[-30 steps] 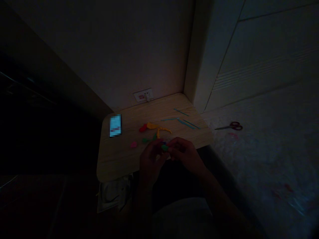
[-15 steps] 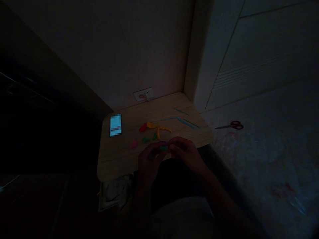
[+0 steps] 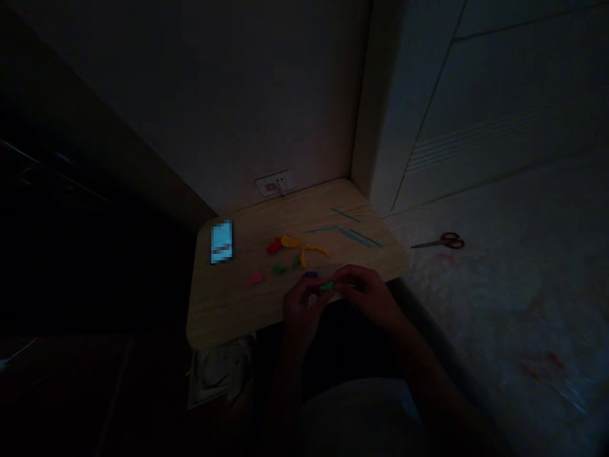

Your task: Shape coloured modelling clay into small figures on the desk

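Note:
Between my two hands, above the table's front edge, is a small green piece of what looks like modelling clay [image 3: 326, 286]. My left hand [image 3: 304, 308] pinches its left end, and my right hand [image 3: 364, 292] closes on its right end. Just behind my left fingers lies a purple lump [image 3: 310, 275], partly hidden. Farther back are green bits [image 3: 278, 270], a yellow braided strand [image 3: 314, 248], a yellow lump [image 3: 290, 241] and a red lump [image 3: 273, 245]. A pink lump [image 3: 255, 277] sits to the left.
A lit phone [image 3: 221, 242] lies at the left of the small wooden table [image 3: 223, 311]. Thin blue-green sticks or strips [image 3: 354, 236] are at its right. Red-handled scissors [image 3: 442, 241] rest beyond the right edge. A wall socket [image 3: 273, 184] is behind. The room is very dark.
Both hands have shifted a little to the right with the green piece. The purple lump on the table now shows more clearly behind my left fingers.

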A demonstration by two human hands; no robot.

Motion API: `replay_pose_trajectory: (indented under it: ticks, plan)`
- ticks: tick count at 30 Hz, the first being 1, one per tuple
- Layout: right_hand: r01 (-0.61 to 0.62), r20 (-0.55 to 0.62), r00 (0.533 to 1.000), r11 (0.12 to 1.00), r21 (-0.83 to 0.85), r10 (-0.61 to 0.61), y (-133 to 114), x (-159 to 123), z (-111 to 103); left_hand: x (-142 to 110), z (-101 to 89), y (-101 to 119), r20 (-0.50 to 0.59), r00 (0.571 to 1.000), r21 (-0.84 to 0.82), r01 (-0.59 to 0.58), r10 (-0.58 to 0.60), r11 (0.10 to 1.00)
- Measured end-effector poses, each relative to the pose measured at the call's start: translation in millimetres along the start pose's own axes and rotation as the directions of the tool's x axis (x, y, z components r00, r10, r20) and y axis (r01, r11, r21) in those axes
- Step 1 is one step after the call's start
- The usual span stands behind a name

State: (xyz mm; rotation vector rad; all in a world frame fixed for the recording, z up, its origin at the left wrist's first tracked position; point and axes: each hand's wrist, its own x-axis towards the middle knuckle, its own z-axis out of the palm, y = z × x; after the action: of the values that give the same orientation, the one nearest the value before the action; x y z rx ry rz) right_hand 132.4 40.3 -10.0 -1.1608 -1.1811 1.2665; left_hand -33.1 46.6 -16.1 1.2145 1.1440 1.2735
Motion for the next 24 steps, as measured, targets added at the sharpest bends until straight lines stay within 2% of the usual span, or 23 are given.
replay_pose_trajectory:
  ticks: [5,9,12,14,16,20,24]
  plan:
    - [0.018,0.007,1.000,0.993,-0.115,-0.017,7,2,-15,-5,17.7,-19,0.001,0.998,-0.053,0.063,-0.063,0.997]
    - [0.002,0.109,0.994,0.990,-0.143,0.013,13,4,-27,-13,23.1,-27,-0.008,0.998,0.000,0.057,-0.057,0.998]
    - [-0.051,0.200,0.976,0.979,-0.199,0.091,19,4,-33,-17,16.6,-30,0.069,0.998,0.107,-0.004,-0.004,0.994]
    - [-0.062,0.264,0.956,0.966,-0.249,0.129,22,3,-32,-18,8.7,-30,0.152,0.987,0.170,-0.080,0.054,0.982]
    - [-0.058,0.302,0.942,0.958,-0.282,0.146,22,1,-28,-18,0.7,-29,0.190,0.979,0.201,-0.112,0.073,0.973]
    - [-0.027,0.286,0.951,0.958,-0.286,0.113,20,1,-16,-18,-10.8,-26,0.123,0.992,0.154,-0.021,0.002,0.988]
    - [-0.033,0.244,0.967,0.986,-0.165,0.073,20,2,-3,-17,-16.3,-21,0.042,0.996,0.032,0.078,-0.079,0.996]
